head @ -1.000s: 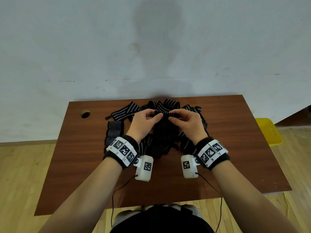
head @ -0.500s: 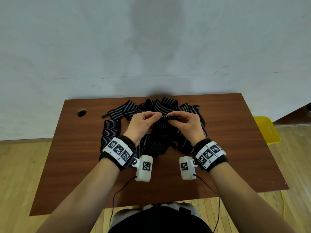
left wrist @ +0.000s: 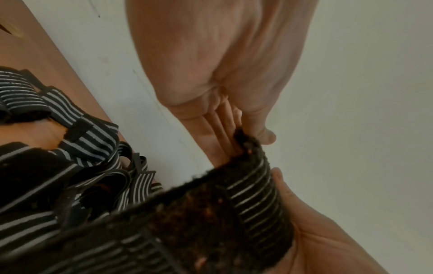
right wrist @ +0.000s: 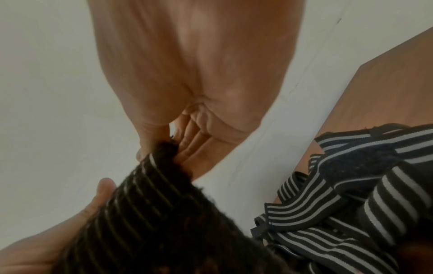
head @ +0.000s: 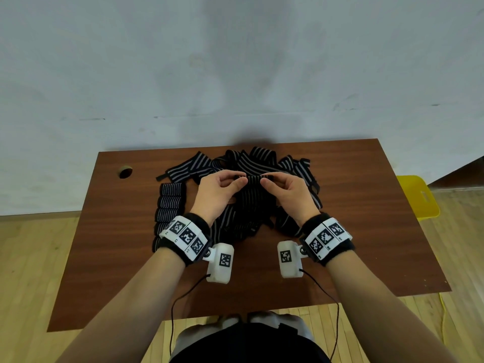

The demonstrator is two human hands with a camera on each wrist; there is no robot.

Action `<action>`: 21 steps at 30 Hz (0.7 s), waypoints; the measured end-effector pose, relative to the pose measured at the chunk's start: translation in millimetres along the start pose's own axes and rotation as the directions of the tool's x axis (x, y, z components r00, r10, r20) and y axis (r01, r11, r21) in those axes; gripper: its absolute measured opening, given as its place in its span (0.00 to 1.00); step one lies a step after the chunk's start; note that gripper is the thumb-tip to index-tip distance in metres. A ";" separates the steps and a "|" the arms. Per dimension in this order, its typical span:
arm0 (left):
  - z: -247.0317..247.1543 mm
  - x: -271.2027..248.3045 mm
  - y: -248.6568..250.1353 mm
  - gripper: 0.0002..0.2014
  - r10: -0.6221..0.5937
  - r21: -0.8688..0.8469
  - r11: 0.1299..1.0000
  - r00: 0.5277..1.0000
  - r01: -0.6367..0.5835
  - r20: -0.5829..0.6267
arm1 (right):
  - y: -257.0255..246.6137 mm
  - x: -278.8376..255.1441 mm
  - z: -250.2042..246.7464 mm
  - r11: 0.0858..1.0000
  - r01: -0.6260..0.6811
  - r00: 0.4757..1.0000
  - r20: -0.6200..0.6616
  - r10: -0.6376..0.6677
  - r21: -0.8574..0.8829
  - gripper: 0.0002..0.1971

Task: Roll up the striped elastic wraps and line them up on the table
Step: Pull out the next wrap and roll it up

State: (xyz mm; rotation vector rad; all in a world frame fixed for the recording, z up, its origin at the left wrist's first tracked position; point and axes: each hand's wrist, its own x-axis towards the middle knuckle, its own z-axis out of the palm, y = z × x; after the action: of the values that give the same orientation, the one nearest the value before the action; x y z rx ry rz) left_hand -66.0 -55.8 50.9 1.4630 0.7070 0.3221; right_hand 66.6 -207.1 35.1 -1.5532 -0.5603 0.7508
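Note:
Both hands hold one black, white-striped elastic wrap (head: 253, 178) above the table's middle. My left hand (head: 242, 178) pinches its upper end from the left and my right hand (head: 264, 180) pinches it from the right. The rest of the wrap hangs toward the table. In the left wrist view the wrap (left wrist: 253, 187) is pinched between thumb and fingers (left wrist: 211, 137). The right wrist view shows the same wrap (right wrist: 150, 200) in the right fingers (right wrist: 199, 146). Behind lies a loose wrap pile (head: 262, 161). Several rolled wraps (head: 170, 203) stand in a column on the left.
The brown table (head: 366, 231) has a round cable hole (head: 125, 172) at its far left corner. A white wall stands right behind it. A yellow object (head: 416, 197) sits on the wooden floor past the right edge.
Both hands keep their pinch on the wrap's end, and their fingertips have drawn slightly closer together. The pile and the rolled wraps have not moved.

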 end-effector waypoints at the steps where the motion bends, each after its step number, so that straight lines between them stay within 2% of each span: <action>1: 0.4 0.3 -0.3 0.07 0.021 0.017 1.000 1.000 -0.021 -0.005 | 0.3 0.4 0.8 1.000 0.026 1.000 -0.011 -0.026 -0.002 0.06; 5: -0.4 1.6 -2.5 0.12 0.057 0.090 0.994 0.998 -0.055 -0.030 | -2.8 -1.3 4.4 0.992 0.111 0.993 -0.038 -0.113 -0.062 0.07; 9: 4.0 -5.2 2.6 0.15 -0.126 -0.094 0.987 0.992 0.128 0.026 | -4.3 -3.6 4.0 0.977 0.160 0.986 -0.027 -0.166 -0.139 0.07; 11: 4.9 -6.9 4.7 0.17 -0.175 -0.116 0.977 0.983 0.180 0.055 | -2.1 -6.6 5.3 0.961 0.197 0.978 -0.030 -0.206 -0.194 0.08; 14: 6.7 -7.1 6.7 0.21 -0.189 -0.059 0.979 0.978 0.194 0.089 | 0.8 -10.0 5.9 0.950 0.215 0.970 -0.067 -0.235 -0.226 0.08; 21: 9.7 -9.8 -0.2 0.13 -0.224 -0.168 0.957 0.971 0.235 0.082 | 7.9 -10.2 -4.9 0.953 0.173 0.983 -0.011 -0.182 -0.247 0.11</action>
State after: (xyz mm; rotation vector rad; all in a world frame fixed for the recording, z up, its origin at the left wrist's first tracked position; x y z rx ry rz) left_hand -67.5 -69.4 52.6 1.2041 0.7698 0.1546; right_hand 62.9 -218.8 28.9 -1.7120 -0.7802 0.5319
